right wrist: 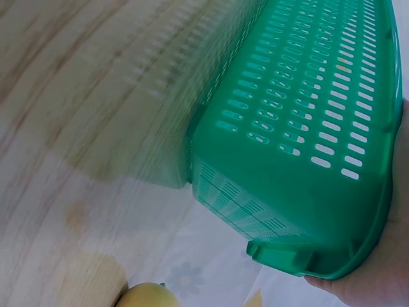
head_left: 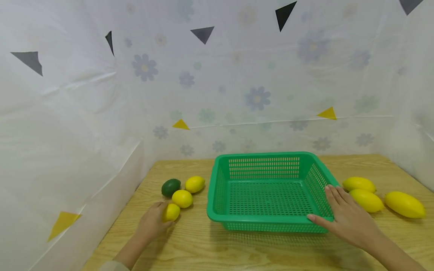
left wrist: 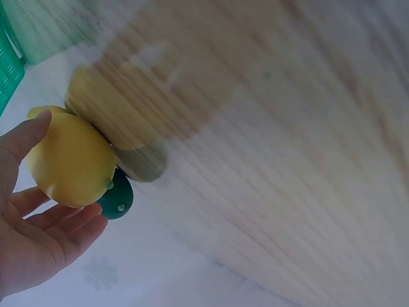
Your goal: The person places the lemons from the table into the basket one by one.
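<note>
The left hand [head_left: 151,223] curls around a lemon [head_left: 171,212] near the table's [head_left: 190,248] left edge; it looks light, smooth, best cupped; the right hand [head_left: 342,218], fingers flat, rests on the green basket's [head_left: 217,188] right rim.

My left hand [head_left: 151,222] cups a lemon [head_left: 171,212] at eight o'clock; my right hand [head_left: 346,220] rests on the green basket [head_left: 268,218] rim at four.

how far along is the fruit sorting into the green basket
Nothing looks done: the green basket holds no fruit. In hand: the left hand grips one lemon, and the right hand rests on the basket's corner. Left: two lemons, a green fruit and three yellow fruits on the table.
</note>
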### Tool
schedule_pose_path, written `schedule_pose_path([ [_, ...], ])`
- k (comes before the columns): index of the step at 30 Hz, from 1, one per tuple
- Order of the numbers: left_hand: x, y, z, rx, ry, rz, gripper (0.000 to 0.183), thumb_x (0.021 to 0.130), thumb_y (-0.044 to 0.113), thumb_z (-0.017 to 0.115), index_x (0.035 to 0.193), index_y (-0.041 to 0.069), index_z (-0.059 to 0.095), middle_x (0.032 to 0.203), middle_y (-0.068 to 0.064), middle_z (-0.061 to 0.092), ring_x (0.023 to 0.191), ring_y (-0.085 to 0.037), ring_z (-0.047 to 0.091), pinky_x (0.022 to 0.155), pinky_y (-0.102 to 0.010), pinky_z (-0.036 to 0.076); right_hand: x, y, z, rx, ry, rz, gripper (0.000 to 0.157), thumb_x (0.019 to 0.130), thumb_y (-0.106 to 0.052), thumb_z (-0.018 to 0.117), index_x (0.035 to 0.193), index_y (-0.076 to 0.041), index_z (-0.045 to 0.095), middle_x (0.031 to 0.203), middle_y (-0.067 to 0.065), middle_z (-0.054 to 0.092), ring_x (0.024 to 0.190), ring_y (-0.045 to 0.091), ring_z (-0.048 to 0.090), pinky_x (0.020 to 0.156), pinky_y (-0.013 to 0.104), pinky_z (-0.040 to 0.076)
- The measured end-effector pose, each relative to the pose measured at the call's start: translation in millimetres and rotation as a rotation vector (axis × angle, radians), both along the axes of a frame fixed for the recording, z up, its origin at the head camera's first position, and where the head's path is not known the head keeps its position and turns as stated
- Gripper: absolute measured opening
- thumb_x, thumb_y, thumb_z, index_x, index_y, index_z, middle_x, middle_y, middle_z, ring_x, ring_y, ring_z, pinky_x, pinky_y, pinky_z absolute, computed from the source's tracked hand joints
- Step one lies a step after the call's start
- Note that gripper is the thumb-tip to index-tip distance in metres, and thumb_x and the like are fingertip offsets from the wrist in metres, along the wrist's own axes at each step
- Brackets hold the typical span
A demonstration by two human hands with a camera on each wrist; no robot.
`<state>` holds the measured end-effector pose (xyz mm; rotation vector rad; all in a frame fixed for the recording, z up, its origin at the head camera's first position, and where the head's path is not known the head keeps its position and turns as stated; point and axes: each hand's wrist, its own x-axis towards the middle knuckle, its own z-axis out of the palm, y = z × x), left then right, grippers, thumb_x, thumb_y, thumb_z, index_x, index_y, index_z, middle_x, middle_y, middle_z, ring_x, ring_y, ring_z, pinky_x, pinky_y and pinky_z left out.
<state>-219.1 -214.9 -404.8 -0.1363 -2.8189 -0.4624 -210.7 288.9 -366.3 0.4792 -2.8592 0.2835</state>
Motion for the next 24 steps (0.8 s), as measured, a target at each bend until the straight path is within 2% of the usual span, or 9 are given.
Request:
schedule_pose_path([
  [5,-0.7,0.2,-0.6,0.017,-0.015,-0.003,0.057,0.071,0.011,0.079,0.122,-0.001,0.055,0.114,-0.025,0.059,0.102,-0.038,0.059,0.086,-0.053,0.050,0.6,-0.1,0.1,-0.002,0.009,0.002,0.094,0.089,-0.053,0.051,0.139,0.018,0.018,0.144,0.040,0.018,0.135,0.052,0.011,0.115,0.046,-0.012],
  [9,-1.2,0.0,-1.1,0.025,-0.017,-0.003,0.057,0.071,0.008,0.079,0.122,-0.002,0.055,0.114,-0.025,0.058,0.102,-0.039,0.059,0.087,-0.054,0.049,0.5,-0.3,-0.9,0.003,0.022,0.001,0.093,0.089,-0.053,0.051,0.139,0.019,0.019,0.144,0.040,0.018,0.135,0.052,0.013,0.116,0.047,-0.010],
  [24,1.4,1.2,0.8,0.055,0.010,0.010,0.057,0.070,0.009,0.080,0.121,-0.002,0.056,0.112,-0.023,0.059,0.101,-0.037,0.059,0.087,-0.053,0.049,-2.6,1.6,-2.2,-0.024,-0.001,0.005,0.094,0.089,-0.053,0.051,0.140,0.017,0.016,0.144,0.040,0.016,0.136,0.052,0.010,0.115,0.049,-0.009],
])
